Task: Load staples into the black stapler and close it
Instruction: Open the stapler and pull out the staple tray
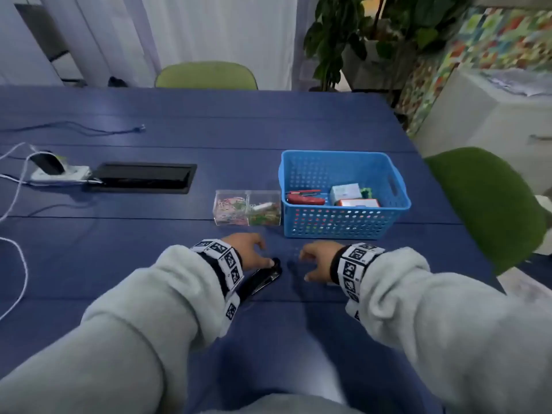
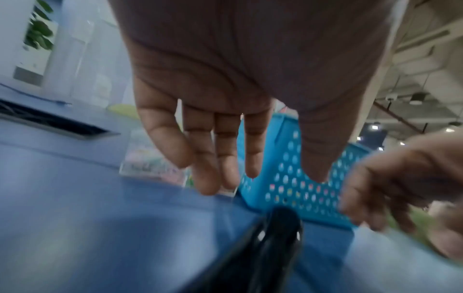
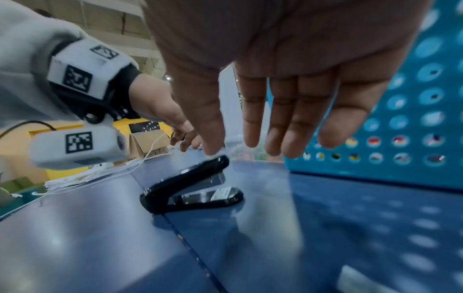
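From the head view, the stapler is lying on the blue table, its long axis running diagonally from under the left wrist up toward the basket. The left hand is hovering right over its nose, fingers loose and holding nothing; the right hand is sitting just beside it, also loose and holding nothing. The left is clearly the nearer one.

Switching to the left wrist view: left fingers are hanging straight and relaxed, and the stapler's glossy black nose is poking out directly below them, apart from the fingertips. The perforated plastic basket is standing just beyond.

Now the right wrist view: the right hand is spread, palm down, with the stapler lying ahead and to its left. The black top arm is standing tilted up from the base at the rear hinge, shiny metal showing in the wedge between. Whether staples are sitting inside, I cannot tell.
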The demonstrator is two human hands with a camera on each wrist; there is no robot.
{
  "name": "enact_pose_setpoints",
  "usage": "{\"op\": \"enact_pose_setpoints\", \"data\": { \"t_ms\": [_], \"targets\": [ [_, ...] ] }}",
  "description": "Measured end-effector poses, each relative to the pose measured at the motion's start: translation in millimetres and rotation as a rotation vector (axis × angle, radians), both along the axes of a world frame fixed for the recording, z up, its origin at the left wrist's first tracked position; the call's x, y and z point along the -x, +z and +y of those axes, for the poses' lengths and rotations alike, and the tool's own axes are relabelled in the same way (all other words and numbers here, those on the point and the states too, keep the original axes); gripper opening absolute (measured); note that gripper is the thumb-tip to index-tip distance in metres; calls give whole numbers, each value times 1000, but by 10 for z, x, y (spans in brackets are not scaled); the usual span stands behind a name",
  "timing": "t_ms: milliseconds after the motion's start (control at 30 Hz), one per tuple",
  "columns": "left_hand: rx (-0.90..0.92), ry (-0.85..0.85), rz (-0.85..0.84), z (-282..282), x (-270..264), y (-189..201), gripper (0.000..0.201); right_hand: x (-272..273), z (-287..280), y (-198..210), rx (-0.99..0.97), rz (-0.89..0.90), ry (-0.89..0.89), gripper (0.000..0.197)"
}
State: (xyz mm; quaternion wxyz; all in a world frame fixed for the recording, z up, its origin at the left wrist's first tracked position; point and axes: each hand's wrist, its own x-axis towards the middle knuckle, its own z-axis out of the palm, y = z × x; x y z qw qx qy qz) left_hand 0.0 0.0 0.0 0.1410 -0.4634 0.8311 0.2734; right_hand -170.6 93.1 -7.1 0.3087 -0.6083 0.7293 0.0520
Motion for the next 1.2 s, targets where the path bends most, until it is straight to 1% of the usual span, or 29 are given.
{"op": "enact_pose_setpoints", "data": {
  "t_ms": [67, 133, 267, 433, 633, 733, 867, 933, 1033, 1100, 1200],
  "targets": [
    [-29, -29, -53, -13, 40, -114, 54, -67, -120, -90, -24, -11, -12, 55],
    [-59, -65, -84, 11, 56, -212, 55, -159, -207, -159, -48, -20, -8, 61],
    [-61, -123, -134, 22, 109, -317, 44, -231, -359, -376, -92, -30, 28, 66],
    [-54, -135, -88, 45, 133, -313, 31, -264, -410, -560, -105, -32, 31, 62],
    [-68, -161, 25, 44, 152, -223, 20, -201, -399, -610, -97, 14, 54, 58],
    [-41, -156, 101, 45, 173, -148, 21, -150, -368, -577, -92, 20, 76, 52],
    [-50, -80, 210, 24, 162, -67, 26, -54, -311, -514, -68, 49, 63, 39],
    [-88, -36, 280, -3, 130, -62, 26, -4, -278, -499, -69, 67, 61, 38],
    [-173, 71, 415, -36, 34, -105, 23, 60, -218, -476, -54, 74, 29, 35],
    [-180, 129, 489, -41, -43, -145, 23, 80, -189, -436, -29, 78, 9, 31],
    [-166, 172, 544, -58, -170, -190, 27, 91, -171, -383, -5, 105, 32, 28]
  ]
}}
